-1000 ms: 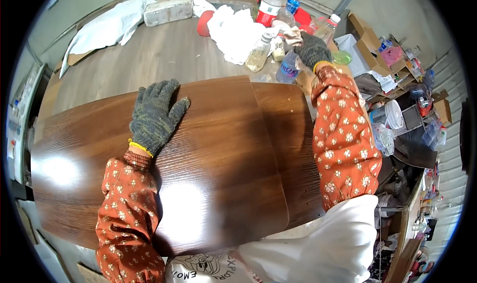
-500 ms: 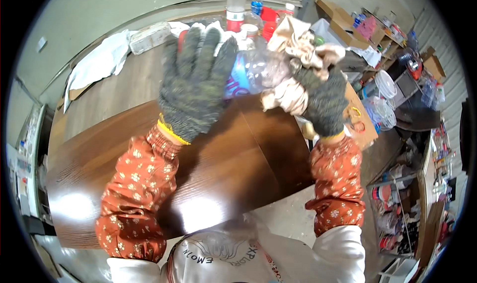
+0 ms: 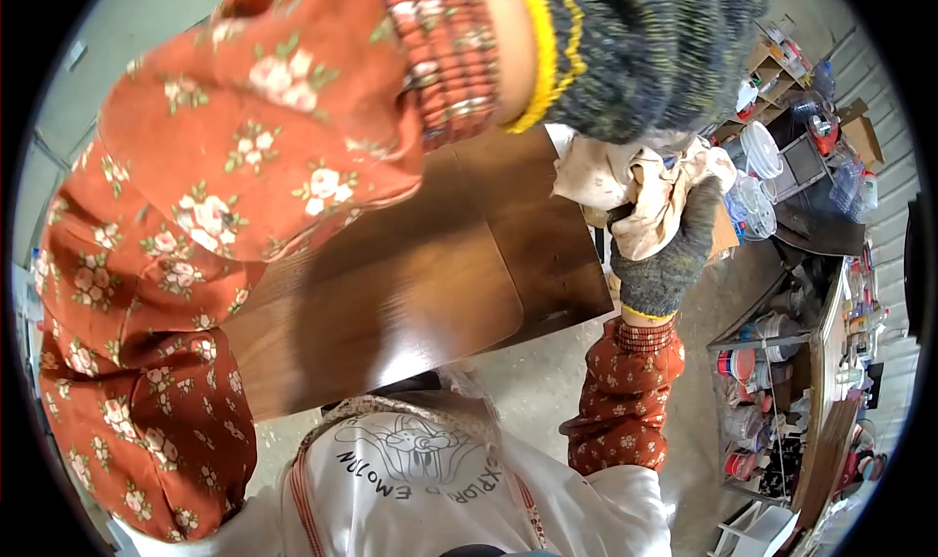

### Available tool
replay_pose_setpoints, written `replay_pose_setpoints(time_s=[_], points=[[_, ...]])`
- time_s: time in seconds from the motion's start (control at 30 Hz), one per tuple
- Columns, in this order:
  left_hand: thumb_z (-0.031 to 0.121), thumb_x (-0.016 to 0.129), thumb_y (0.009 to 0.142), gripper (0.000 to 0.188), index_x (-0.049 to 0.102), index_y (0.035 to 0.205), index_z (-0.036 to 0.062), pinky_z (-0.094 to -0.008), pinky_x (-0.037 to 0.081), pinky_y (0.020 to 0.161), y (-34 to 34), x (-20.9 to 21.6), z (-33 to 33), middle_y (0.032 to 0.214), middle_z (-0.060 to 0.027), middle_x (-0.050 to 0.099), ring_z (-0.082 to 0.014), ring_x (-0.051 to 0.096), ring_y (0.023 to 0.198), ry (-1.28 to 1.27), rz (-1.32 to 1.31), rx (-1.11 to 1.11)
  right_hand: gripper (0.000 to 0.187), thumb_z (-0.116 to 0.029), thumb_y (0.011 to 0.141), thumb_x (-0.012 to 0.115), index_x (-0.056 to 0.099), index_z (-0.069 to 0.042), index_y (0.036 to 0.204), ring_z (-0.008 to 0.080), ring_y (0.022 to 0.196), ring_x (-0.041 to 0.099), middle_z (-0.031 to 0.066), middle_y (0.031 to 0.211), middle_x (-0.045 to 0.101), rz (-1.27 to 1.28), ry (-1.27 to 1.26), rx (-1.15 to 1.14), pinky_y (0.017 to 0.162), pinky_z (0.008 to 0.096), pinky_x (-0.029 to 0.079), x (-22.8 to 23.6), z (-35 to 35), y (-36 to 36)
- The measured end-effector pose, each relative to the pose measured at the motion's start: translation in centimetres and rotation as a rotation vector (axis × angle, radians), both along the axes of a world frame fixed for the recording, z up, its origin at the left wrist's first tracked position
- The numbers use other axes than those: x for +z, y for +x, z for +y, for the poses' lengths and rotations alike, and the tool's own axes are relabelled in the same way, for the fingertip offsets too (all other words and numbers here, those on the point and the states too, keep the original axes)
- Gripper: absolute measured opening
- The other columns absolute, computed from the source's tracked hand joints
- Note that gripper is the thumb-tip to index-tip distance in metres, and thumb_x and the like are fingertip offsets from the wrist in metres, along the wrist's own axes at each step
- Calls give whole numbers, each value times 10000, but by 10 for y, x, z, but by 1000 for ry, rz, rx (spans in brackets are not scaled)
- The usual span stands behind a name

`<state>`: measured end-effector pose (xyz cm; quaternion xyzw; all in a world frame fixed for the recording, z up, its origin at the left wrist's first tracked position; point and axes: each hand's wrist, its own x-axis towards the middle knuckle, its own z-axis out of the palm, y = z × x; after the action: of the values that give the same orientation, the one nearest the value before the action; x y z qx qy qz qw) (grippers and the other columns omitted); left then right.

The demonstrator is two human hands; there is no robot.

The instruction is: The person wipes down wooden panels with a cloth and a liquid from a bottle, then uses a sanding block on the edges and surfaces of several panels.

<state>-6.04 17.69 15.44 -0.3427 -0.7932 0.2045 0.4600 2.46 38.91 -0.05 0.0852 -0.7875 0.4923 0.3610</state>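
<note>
My left hand (image 3: 655, 54), in a dark grey knitted glove with a yellow cuff, is raised close to the camera and reaches across to the right. Its fingers look curled round, but what they hold is hidden; a bit of clear, shiny material shows just beneath them. Under it, a crumpled cream cloth (image 3: 657, 200) is gripped by my gloved right hand (image 3: 674, 269) beyond the board's right end. The glossy dark brown wooden board (image 3: 420, 254) lies in front of me, partly covered by my left sleeve.
To the right, a shelf rack (image 3: 811, 352) holds several tubs and jars. White buckets (image 3: 760, 149) and clear plastic bottles (image 3: 846, 191) stand farther back. A white plastic stool (image 3: 757, 530) is at the lower right, on the concrete floor (image 3: 528, 391).
My left hand has risen from the far side of the board toward the camera and swung right, over the cloth. My right hand has shifted slightly right and nearer, still gripping the cloth.
</note>
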Motion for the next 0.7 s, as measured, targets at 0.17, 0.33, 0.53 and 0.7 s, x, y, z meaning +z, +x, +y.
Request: replay_pose_setpoints(time_s=[0.17, 0.33, 0.53, 0.7], points=[[173, 639, 736, 526, 512, 1235, 64, -436, 423, 921, -5, 6, 11, 1063, -106, 573, -281, 538, 996, -18, -8, 18, 520, -424, 923, 468, 499, -50, 1282, 265, 1004, 595, 99, 1164, 612, 89, -89, -73, 903, 365, 436, -6, 5, 3], [190, 650, 734, 541, 507, 1241, 67, -437, 413, 941, -11, 6, 12, 1079, -105, 567, -279, 531, 1014, -36, -22, 43, 435, -370, 939, 443, 516, -34, 1206, 260, 950, 606, 112, 1079, 624, 90, 430, -102, 838, 348, 469, -3, 13, -18], [210, 664, 732, 559, 501, 1247, 70, -437, 400, 964, -21, 9, -5, 1097, -105, 561, -277, 524, 1035, -40, -35, 65, 498, -260, 754, 632, 559, -63, 1205, 328, 1029, 591, 175, 1125, 610, 205, 723, -356, 892, 395, 474, 35, 36, -87], [227, 675, 730, 574, 496, 1253, 72, -438, 390, 983, 2, -12, -89, 1113, -104, 556, -275, 517, 1053, -11, -143, 218, 396, -245, 795, 648, 604, -59, 1143, 301, 990, 613, 160, 1094, 626, 526, 1040, -489, 860, 373, 490, 106, 40, -175]])
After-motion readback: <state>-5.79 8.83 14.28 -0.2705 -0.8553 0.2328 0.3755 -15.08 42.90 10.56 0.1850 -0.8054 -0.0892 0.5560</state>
